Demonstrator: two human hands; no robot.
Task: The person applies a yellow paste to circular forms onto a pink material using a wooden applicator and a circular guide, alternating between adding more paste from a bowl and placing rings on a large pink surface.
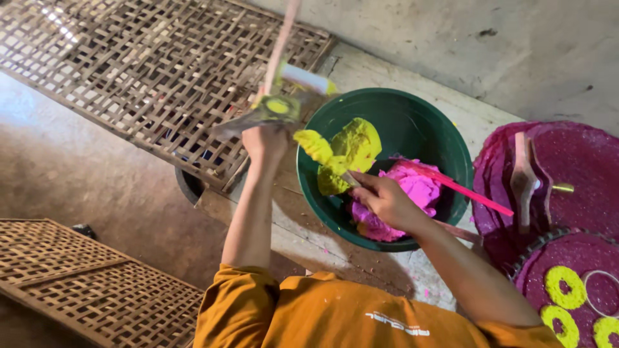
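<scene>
Left hand (265, 142) clamped on a raised mould (277, 106) part-filled yellow; right hand (385, 198) gripping a scoop (322, 151) loaded from green bowl (451, 151); three yellow rings (565, 287) already laid.

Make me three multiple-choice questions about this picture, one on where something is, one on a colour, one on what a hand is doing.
1. Where does the green basin stand?
A. on a woven mat
B. on the grey ledge beside the purple disc
C. on the person's lap

2. Which colours of paste lie in the basin?
A. yellow and pink
B. blue and white
C. red and black

3. What is the left hand doing?
A. resting flat on the ledge
B. gripping a stick-handled tool raised above the basin
C. hanging empty

Answers: 1 B, the basin sits on the grey ledge next to the purple disc. 2 A, a yellow lump and a pink lump fill it. 3 B, the fingers close on the stick-handled tool, while the right hand holds a scoop loaded with yellow paste.
</scene>
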